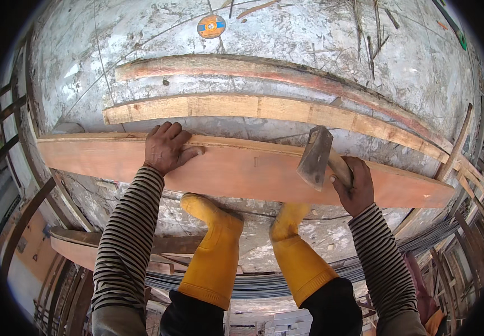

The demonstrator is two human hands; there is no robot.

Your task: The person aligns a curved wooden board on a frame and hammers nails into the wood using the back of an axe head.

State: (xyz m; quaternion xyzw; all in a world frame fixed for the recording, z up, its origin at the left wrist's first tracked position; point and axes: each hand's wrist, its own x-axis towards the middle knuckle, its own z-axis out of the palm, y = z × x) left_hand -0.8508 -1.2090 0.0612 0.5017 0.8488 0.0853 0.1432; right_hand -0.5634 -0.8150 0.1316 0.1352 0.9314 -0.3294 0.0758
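A long reddish-brown wooden plank [225, 168] stretches across in front of me, its broad face toward me. My left hand [167, 147] grips its upper edge left of the middle, fingers over the far side and thumb on the face. In my right hand [355, 187] is a hatchet [316, 157], held by its pale wooden handle close to the head. The grey metal head overlaps the plank's face right of the middle. A small dark notch or mark [255, 162] shows on the face between my hands.
Beyond the plank lie a pale timber strip [219, 106] and a rougher, reddish one [242, 68] on the concrete floor [141, 33]. Farther off is an orange and blue disc [211, 26]. My yellow boots [214, 246] stand nearside; thin metal rods [259, 285] run behind them.
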